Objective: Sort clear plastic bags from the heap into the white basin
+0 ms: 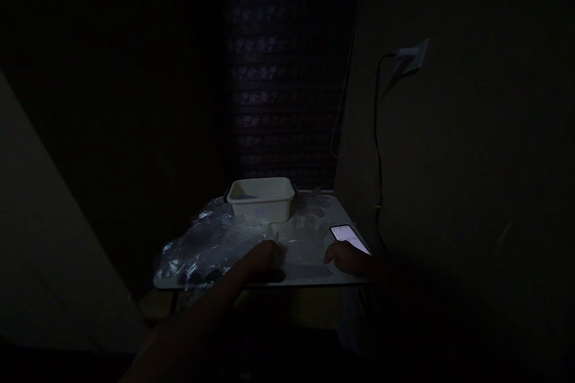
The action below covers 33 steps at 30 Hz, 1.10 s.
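Left hand (265, 257) flat on plastic wrap (211, 245); right hand (348, 258), grip unclear, touching phone (350, 238).

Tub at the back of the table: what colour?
White or off-white, plain; the tub shows best in the head view, though the room is very dim.

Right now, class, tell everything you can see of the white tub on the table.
The tub is a shallow rectangular basin, off-white, plastic by its look, with rounded corners and a rolled rim. It stands upright at the far middle of the small table, its opening up. The dim light shows little inside it. Crumpled clear plastic lies against its near left side. Neither the left hand nor the right hand touches it; both rest nearer the table's front edge.
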Available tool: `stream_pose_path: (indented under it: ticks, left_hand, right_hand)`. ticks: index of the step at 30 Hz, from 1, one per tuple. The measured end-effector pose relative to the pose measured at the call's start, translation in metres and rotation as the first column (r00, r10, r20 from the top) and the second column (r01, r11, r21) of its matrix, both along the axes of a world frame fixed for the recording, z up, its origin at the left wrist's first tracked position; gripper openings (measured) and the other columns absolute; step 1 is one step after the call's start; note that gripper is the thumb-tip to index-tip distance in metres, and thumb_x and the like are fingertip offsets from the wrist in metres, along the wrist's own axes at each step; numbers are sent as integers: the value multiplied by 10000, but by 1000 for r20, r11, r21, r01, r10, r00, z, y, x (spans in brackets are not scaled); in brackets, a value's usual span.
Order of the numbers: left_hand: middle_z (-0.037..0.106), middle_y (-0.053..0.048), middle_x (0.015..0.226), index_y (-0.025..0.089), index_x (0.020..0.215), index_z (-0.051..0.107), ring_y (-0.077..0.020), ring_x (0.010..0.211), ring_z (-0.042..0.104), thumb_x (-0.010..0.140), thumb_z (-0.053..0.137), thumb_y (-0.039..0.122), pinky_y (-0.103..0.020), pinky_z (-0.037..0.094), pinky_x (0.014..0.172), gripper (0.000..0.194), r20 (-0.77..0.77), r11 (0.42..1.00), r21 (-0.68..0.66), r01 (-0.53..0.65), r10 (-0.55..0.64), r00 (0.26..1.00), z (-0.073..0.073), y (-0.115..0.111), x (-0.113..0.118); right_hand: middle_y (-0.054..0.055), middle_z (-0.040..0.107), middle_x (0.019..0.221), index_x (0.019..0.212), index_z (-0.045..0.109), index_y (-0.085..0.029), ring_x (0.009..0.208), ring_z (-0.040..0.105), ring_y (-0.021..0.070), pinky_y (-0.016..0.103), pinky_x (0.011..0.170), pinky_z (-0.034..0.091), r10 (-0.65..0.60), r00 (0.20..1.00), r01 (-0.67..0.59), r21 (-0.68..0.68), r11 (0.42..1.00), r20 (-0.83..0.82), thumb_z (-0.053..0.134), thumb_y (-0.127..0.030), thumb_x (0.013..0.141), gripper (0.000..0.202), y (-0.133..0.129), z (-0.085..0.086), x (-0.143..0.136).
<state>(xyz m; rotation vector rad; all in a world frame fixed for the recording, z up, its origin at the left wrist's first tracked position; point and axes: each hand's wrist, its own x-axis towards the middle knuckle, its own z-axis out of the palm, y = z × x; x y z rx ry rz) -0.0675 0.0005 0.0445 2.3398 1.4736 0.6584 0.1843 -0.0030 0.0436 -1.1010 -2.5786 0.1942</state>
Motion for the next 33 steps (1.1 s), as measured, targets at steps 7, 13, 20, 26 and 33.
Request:
stream_pose_path:
  ticks: [7, 13, 20, 26, 33]
  left_hand:
    - [534, -88, 865, 147, 858, 529, -165, 769, 507, 673, 339, 131, -247, 379, 645, 266, -322, 994, 106, 31, 5, 947, 8, -7, 22]
    - [268, -144, 1191, 131, 1159, 237, -254, 1080, 216, 764, 227, 351, -380, 226, 838, 453, -463, 968, 79, 237, -175, 869, -18, -21, 37]
    - [174, -132, 1233, 176, 1180, 175, -276, 1102, 146, 765, 129, 420, -429, 191, 827, 483, -543, 983, 1, 182, -152, 826, -25, -29, 38]
    - [298, -117, 1176, 172, 1131, 274, -245, 1057, 260, 761, 203, 371, -380, 253, 797, 426, -519, 984, 149, 102, -10, 855, -11, -26, 38]
    - [540, -121, 819, 116, 798, 516, -197, 765, 500, 693, 298, 166, -304, 362, 638, 246, -502, 955, 91, -281, 288, 816, 20, -8, 3]
  right_hand:
    - [48, 575, 870, 831, 567, -165, 821, 495, 135, 258, 728, 368, -51, 998, 50, -15, 999, -40, 329, -59, 579, 362, -1, -10, -16]
    - [53, 561, 911, 844, 565, -158, 860, 480, 144, 248, 743, 353, -82, 986, 99, -107, 989, 146, 328, -74, 603, 348, -5, -7, -27]
    - [60, 542, 946, 905, 534, -152, 883, 465, 146, 251, 754, 342, -144, 979, 159, -97, 983, 145, 320, -91, 631, 353, 6, -3, -30]
    - [47, 493, 1022, 954, 497, -189, 931, 432, 146, 266, 756, 336, -168, 967, 190, -102, 976, 193, 337, -70, 620, 389, 15, -6, -34]
    - [42, 494, 1007, 961, 486, -213, 922, 430, 156, 280, 740, 330, -160, 956, 185, -83, 979, 247, 346, -84, 633, 379, 21, 2, -55]
